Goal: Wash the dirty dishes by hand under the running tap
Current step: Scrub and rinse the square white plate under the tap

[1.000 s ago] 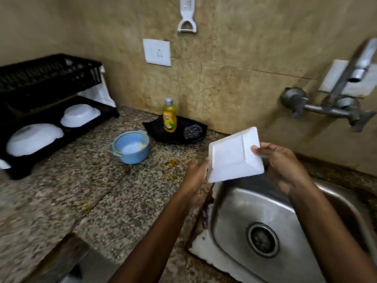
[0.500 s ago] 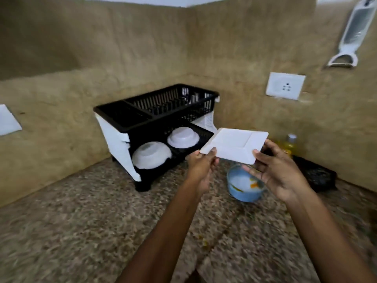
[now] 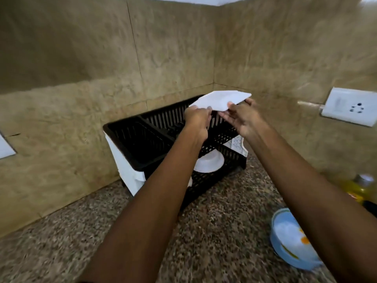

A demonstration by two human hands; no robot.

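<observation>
A white square plate hangs nearly flat above the top tier of the black dish rack in the corner. My left hand grips the plate's near left edge. My right hand holds its near right edge, thumb on top and fingers underneath. A white bowl lies upside down on the rack's lower tier, partly hidden by my left forearm. The sink and tap are out of view.
A blue bowl with food residue sits on the granite counter at the right, partly behind my right arm. A yellow soap bottle stands beyond it. A white wall socket is on the right wall.
Both hands carried the plate from above the sink leftward to over the rack's top tier. The view swung left, so sink and tap left the frame.
</observation>
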